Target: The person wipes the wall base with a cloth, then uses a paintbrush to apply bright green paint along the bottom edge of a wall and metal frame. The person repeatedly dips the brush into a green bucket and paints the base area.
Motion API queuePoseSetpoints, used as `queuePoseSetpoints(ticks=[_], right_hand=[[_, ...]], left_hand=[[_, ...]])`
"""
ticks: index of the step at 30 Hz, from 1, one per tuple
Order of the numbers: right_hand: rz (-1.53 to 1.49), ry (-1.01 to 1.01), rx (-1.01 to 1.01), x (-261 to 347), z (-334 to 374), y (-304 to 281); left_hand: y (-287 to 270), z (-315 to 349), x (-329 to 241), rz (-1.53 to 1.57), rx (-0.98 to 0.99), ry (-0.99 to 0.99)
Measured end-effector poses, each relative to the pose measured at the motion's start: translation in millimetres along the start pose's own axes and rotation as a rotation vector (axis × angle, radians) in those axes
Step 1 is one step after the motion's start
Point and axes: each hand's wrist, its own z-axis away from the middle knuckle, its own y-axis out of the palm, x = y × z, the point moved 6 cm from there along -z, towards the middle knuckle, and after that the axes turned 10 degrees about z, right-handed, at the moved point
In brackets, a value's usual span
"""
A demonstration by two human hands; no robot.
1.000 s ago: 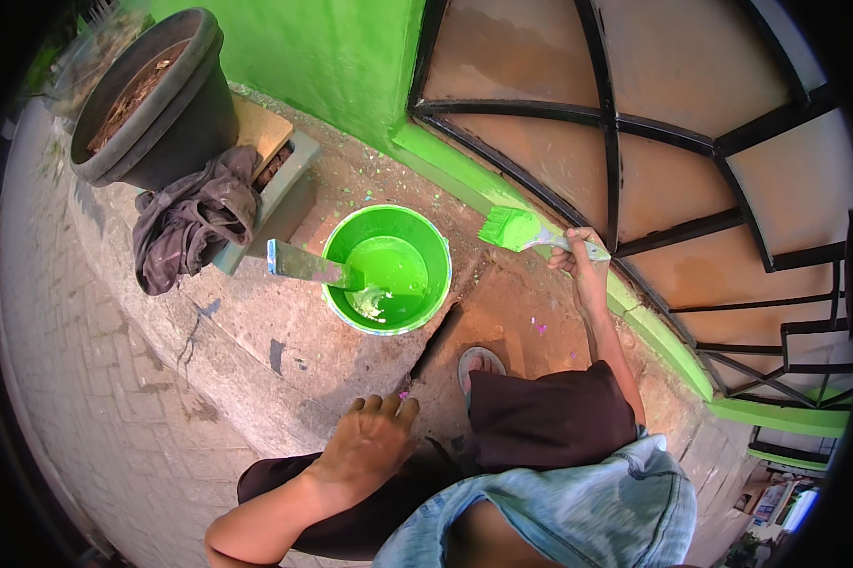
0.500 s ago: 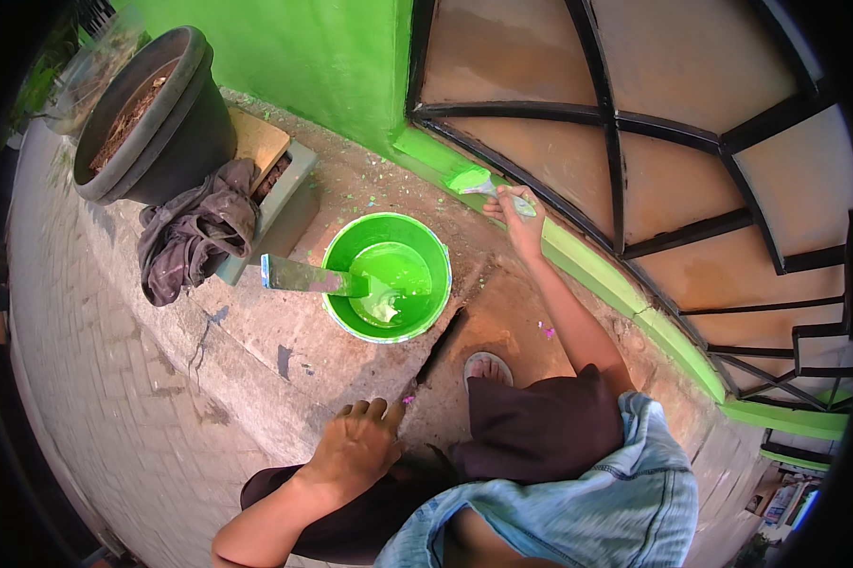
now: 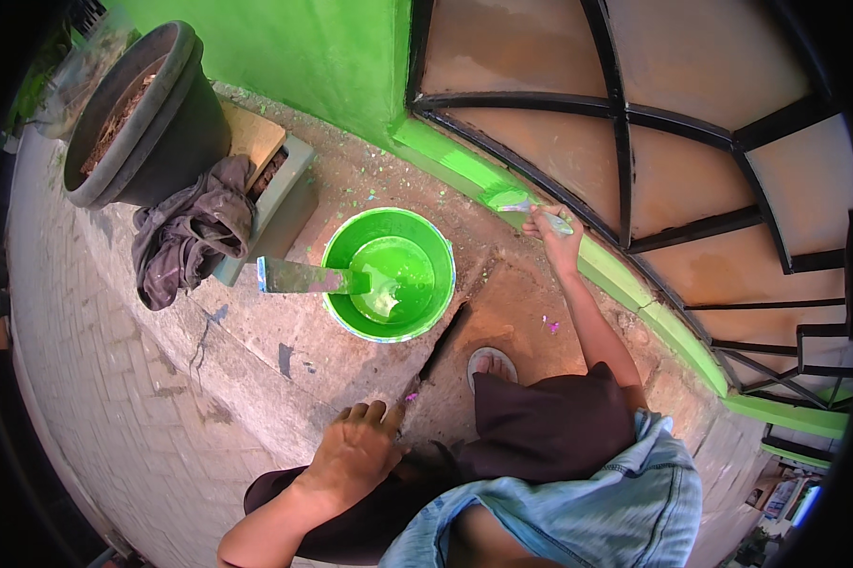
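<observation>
Brush [image 3: 515,205]: we grip it w/ R hand [image 3: 559,237], bristles [image 3: 498,198] far-left on green ledge [image 3: 455,159], handle [image 3: 561,225] near-right; L hand [image 3: 355,452] loose, near-left.

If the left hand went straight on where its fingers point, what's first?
Likely the green bucket, at its near side; the left hand's height is unclear, so it might meet the concrete first.

Brush [image 3: 515,205]: handle partly hidden by my right hand [image 3: 559,240]. My left forearm [image 3: 289,521]: cut off, near edge. Objects [image 3: 779,498], near right: too small to identify.
</observation>
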Motion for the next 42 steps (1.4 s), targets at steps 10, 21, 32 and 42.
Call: queuePoseSetpoints(ticks=[10,21,32,42], right_hand=[[0.183,-0.248,0.139,64.3,-3.8,40.8],[0.579,-0.376,0.118,55.3,-43.2,72.0],[0.398,-0.558,0.232,92.0,-71.6,167.4],[0.695,-0.565,0.317,118.8,-71.1,152.0]], left_hand=[[0.6,-3.3,-8.2,0.008,-0.013,0.076],[-1.8,4.3,4.4,0.013,-0.067,0.033],[1.6,-4.5,7.5,-0.002,-0.061,0.064],[0.9,15.5,-4.4,0.045,-0.077,0.089]])
